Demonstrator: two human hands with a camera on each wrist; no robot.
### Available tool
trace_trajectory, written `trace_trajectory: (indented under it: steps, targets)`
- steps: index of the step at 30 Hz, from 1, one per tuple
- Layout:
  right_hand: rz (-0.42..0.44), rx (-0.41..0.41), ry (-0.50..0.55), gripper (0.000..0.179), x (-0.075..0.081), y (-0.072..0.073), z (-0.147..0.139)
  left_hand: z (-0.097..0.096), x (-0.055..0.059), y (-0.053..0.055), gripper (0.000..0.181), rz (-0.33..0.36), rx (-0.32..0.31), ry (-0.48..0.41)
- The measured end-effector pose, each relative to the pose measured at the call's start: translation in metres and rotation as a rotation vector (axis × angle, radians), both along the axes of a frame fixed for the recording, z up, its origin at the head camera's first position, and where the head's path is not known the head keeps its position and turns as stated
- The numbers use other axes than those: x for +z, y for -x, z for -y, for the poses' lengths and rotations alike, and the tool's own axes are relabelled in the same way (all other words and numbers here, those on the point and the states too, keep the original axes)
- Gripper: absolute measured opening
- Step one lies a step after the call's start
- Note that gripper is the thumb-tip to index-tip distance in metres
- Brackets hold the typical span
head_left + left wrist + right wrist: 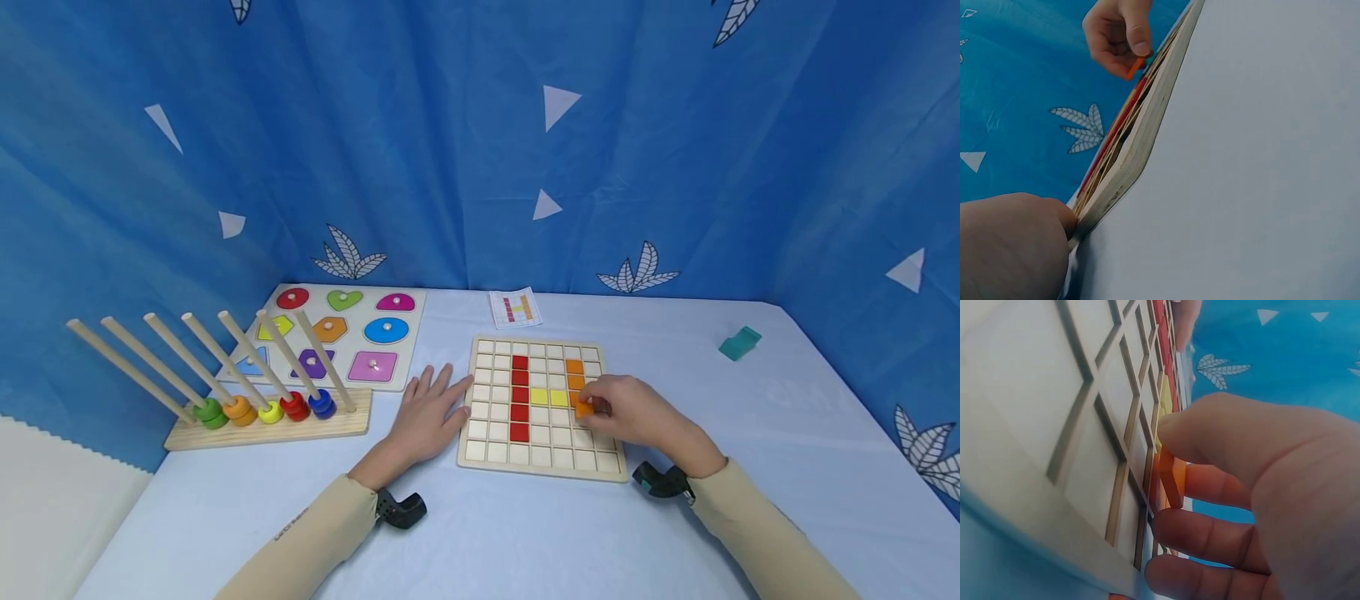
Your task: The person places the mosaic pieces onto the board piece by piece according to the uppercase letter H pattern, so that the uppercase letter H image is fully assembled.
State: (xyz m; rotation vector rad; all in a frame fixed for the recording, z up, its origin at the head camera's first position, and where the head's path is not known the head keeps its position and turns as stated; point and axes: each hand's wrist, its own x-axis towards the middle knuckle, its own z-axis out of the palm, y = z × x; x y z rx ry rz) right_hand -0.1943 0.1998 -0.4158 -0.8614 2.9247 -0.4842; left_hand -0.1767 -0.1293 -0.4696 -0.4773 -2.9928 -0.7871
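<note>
A wooden grid board (542,472) lies on the table. It carries a column of red squares (520,394), two yellow squares (549,397) and a column of orange squares (574,367). My right hand (633,408) pinches an orange square tile (1174,478) between thumb and fingers, at the lower end of the orange column. In the right wrist view the tile is tilted against the grid. My left hand (429,419) lies with spread, fairly straight fingers at the board's left edge, its index fingertip and thumb touching or close to the rim.
Behind the board lies a pattern card (527,321). To the left are a wooden peg stand (307,429) with coloured rings and a shape puzzle board (352,315) with knobbed pieces. A teal object (740,342) sits at the right. Blue curtain (480,150) surrounds the table's back.
</note>
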Motion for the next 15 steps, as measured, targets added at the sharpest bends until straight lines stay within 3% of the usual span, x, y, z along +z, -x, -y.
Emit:
trace_trajectory:
  steps: [15]
  targets:
    - [-0.008, 0.014, 0.015, 0.023, -0.0038, -0.0017, -0.0009, -0.0002, 0.0024, 0.0006, 0.054, 0.008, -0.006, 0.006]
